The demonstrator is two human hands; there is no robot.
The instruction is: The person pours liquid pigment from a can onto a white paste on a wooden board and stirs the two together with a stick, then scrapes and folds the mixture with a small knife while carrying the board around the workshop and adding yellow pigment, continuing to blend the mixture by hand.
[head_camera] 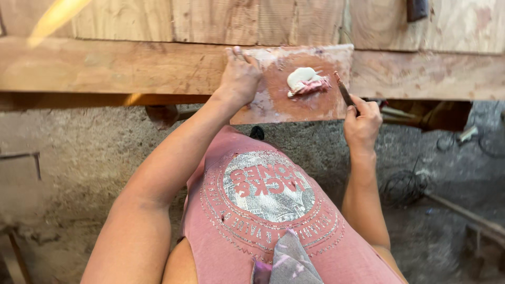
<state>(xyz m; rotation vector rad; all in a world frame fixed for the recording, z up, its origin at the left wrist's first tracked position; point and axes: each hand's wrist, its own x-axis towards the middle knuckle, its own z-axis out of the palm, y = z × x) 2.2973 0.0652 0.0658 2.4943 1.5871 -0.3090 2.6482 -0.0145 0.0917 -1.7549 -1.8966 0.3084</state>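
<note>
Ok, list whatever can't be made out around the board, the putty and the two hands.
- Tool in the right hand, head view: the handle is hidden in the fist and the blade is seen edge-on, so its shape is unclear.
- Left hand: its palm covers the left edge of the board.
- Putty lump: too small to tell the pink streaks' makeup.
- Dark object: cut off by the top edge.

Mixing board [294, 102]: flat, reddish-brown, roughly square, edges smeared w/ dried whitish filler; lies on the wooden beam, near edge overhanging toward the person. Left hand [239, 79] presses on its left edge, fingers over the far corner. Putty lump [305, 81]: white blob w/ pink streaks, unmixed, sits right of centre on the board, toward the far side. Putty knife [344, 92]: narrow dark blade, poss. a scraper, hard to tell; held tilted in right hand [362, 123], tip at the board's right edge, just beside the lump.
</note>
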